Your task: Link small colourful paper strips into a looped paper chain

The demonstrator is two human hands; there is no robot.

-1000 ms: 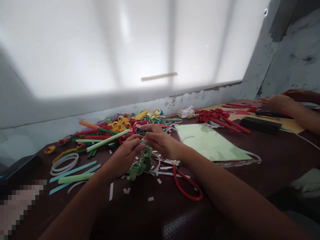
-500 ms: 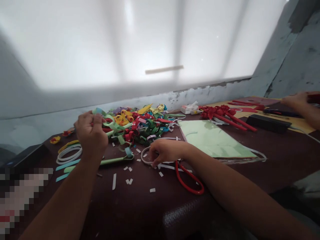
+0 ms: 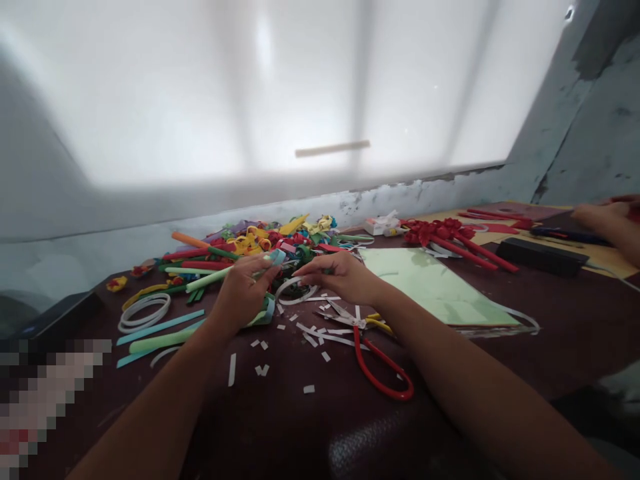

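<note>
Starting near: white paper scraps (image 3: 260,368) scattered on dark table (image 3: 550,320), red-handled scissors (image 3: 383,370) just right of them, blades pointing toward hands. Left hand (image 3: 244,292) curled tight, gripping green paper piece (image 3: 264,312); piece pokes out beneath palm, low over table. Right hand (image 3: 343,277) palm down, fingertips at white paper loop (image 3: 295,291); pinching or only touching, cannot tell. Green sheet (image 3: 435,287) flat beside right wrist. Behind hands, pile of coloured paper curls (image 3: 270,243). Farther back, red paper flowers (image 3: 440,230); far right, another person's hand (image 3: 600,217).

Red-handled scissors (image 3: 374,361), green sheet (image 3: 431,285) — red flowers (image 3: 436,232) beyond
</note>
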